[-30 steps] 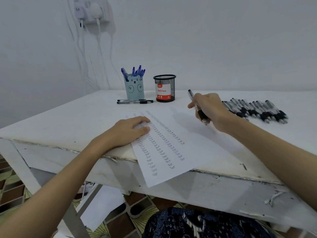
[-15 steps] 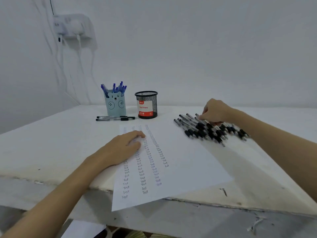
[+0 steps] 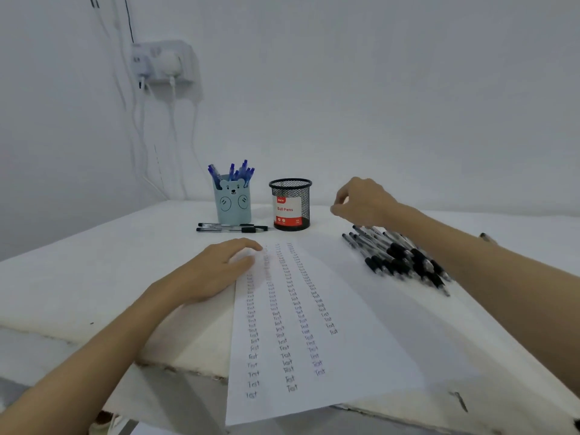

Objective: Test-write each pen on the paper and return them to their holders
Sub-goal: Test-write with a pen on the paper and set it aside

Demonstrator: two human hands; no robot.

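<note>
White walls back a white table (image 3: 78, 277) whose near edge is chipped and worn. Nearest, a sheet of paper (image 3: 361, 324) lies across the middle and hangs over that near edge; four columns of the small handwritten word "Test" run up it, the far rows too blurred to read. The left hand (image 3: 216, 271) lies flat and open on the table at the paper's left edge, palm down, fingertips resting on the sheet's upper left part, gripping nothing. Its forearm reaches in from the lower left corner of the view and is cut off there.

To the right of the paper, towards the right edge of the table, a heap of black pens (image 3: 398, 255) lies in a loose fan, clear barrels with dark grips; the right forearm crosses over the heap and hides part of it. One more pen end (image 3: 486, 237) peeks out beyond that forearm. The right hand (image 3: 361, 200) hovers above the far end of the heap, wrist bent, thumb and fingers pinched together and pointing down; whether anything is between them cannot be made out.

Farther back, two pens (image 3: 232, 227) lie side by side in front of a pale blue bear cup (image 3: 233, 202) holding blue pens (image 3: 233, 172). Just to its right stands a black mesh cup (image 3: 291, 204) with a red and white "Ball Pens" label. On the wall, a white socket (image 3: 161, 62) trails cables downward.
</note>
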